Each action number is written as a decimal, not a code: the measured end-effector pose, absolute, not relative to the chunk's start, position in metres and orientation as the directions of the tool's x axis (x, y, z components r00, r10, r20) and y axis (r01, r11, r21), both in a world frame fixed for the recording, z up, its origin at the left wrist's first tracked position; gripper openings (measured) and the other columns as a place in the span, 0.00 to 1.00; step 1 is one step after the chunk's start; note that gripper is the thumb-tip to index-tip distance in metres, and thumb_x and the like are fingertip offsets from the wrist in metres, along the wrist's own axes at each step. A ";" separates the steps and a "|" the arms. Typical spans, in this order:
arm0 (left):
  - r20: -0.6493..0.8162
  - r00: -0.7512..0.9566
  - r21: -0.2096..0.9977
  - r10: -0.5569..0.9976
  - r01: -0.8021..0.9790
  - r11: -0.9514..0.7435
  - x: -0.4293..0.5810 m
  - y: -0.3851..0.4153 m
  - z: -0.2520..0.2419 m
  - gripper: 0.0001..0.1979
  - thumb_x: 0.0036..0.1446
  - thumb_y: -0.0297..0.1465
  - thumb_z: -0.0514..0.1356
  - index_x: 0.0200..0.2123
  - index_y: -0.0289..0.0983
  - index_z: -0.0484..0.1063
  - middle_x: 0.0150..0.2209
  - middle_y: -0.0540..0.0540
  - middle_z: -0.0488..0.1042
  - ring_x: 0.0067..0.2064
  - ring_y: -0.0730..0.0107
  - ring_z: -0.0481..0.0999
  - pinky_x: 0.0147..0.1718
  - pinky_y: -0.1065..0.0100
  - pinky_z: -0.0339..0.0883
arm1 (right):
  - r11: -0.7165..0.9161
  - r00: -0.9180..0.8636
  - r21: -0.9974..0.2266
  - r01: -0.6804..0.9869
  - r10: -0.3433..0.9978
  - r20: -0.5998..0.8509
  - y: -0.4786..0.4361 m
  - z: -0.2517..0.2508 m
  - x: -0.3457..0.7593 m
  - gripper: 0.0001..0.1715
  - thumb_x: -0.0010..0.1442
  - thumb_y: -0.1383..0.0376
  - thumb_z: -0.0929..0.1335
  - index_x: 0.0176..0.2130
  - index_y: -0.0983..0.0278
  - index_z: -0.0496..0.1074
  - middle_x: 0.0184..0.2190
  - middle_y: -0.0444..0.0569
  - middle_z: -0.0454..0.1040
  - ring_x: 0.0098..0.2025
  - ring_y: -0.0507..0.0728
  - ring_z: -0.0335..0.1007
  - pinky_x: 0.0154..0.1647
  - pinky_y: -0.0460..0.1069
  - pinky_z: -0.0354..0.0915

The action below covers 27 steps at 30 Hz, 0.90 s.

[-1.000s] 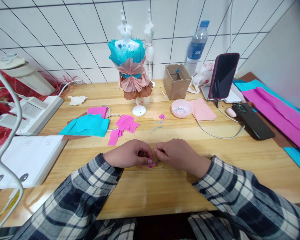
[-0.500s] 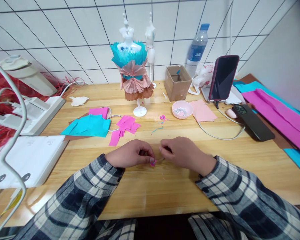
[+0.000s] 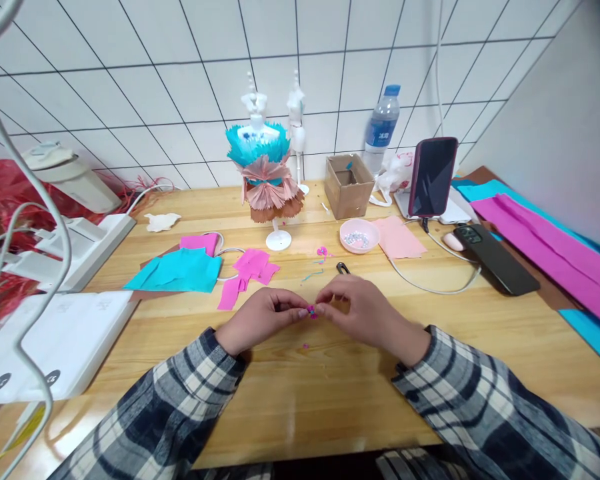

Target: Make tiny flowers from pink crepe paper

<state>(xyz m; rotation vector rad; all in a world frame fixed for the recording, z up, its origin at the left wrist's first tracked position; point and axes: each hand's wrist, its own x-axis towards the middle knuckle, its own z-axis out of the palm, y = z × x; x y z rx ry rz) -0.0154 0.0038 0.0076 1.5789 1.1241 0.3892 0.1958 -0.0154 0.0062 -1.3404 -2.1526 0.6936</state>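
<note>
A tiny pink paper flower (image 3: 312, 311) with some blue in it is pinched between the fingertips of both hands, low over the table. My left hand (image 3: 267, 313) grips its left side with thumb and forefinger. From the right, my right hand (image 3: 360, 307) closes its fingertips on the same flower. Beyond the right knuckles sticks out a black loop-shaped end (image 3: 343, 268) of a tool; the rest is hidden by the hand. Below the fingers lies a small pink scrap (image 3: 306, 346). Another small pink flower (image 3: 322, 251) rests farther back, near thin blue strips (image 3: 314, 273).
A dress form (image 3: 260, 167) in ruffled paper stands at the back. To its right are a cardboard box (image 3: 347, 190), a pink bowl (image 3: 360, 245) of beads, a bottle (image 3: 381, 127) and phones. Pink (image 3: 253, 267) and blue paper (image 3: 183, 270) lie left; a white cable (image 3: 27, 157) hangs there.
My right hand has come left to meet my left hand at the flower, which is now raised a little. The black loop end and the scrap below now show. The view has tilted up.
</note>
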 end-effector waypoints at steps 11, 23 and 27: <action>-0.136 0.388 0.851 0.912 0.517 -0.094 -0.009 -0.003 0.003 0.21 0.51 0.37 0.63 0.49 0.36 0.73 0.30 0.48 0.76 0.28 0.72 0.70 0.28 0.71 0.65 | 0.170 -0.319 -0.789 0.590 0.947 -0.035 -0.013 -0.001 0.191 0.08 0.55 0.62 0.69 0.31 0.63 0.77 0.27 0.43 0.73 0.27 0.49 0.63 0.28 0.45 0.57; -0.208 0.328 0.895 0.922 0.443 0.045 -0.004 -0.006 0.008 0.16 0.51 0.41 0.62 0.32 0.33 0.76 0.28 0.47 0.76 0.27 0.73 0.68 0.26 0.72 0.61 | 0.190 -0.269 -0.841 0.506 0.962 0.056 -0.016 0.000 0.186 0.09 0.56 0.62 0.70 0.36 0.61 0.80 0.29 0.45 0.77 0.28 0.50 0.65 0.30 0.46 0.59; -0.198 0.330 0.901 0.923 0.431 0.039 -0.004 -0.007 0.008 0.15 0.50 0.41 0.63 0.30 0.32 0.75 0.25 0.49 0.73 0.25 0.75 0.64 0.24 0.73 0.57 | 0.217 -0.282 -0.823 0.525 0.957 0.072 -0.018 0.000 0.185 0.07 0.55 0.63 0.70 0.35 0.60 0.80 0.30 0.44 0.78 0.28 0.50 0.66 0.31 0.46 0.59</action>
